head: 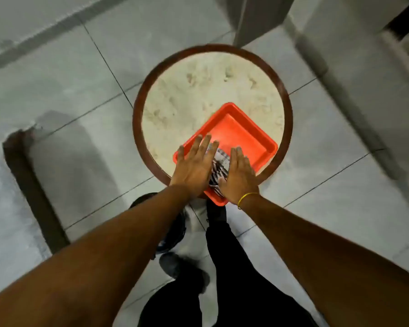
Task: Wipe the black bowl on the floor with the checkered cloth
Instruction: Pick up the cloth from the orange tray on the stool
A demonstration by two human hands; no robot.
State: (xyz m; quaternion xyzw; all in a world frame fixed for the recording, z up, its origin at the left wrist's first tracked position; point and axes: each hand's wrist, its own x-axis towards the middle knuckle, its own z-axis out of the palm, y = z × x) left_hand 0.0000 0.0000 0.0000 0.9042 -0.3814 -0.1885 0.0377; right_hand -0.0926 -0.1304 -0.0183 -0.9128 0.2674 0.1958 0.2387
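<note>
Round table (198,90): both hands flat, left hand (194,166), right hand (239,175), flanking checkered cloth (220,168).

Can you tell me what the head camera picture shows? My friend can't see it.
Two bare hands, left hand and right hand, lie flat with open fingers on a checkered cloth in an orange tray. The tray sits on a small round table above a grey tiled floor.

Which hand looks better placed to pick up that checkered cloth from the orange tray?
Probably the right hand: it lies flat on the checkered cloth in the orange tray. The left hand is spread open at the cloth's other edge, over the tray's rim. The margin is small.
</note>
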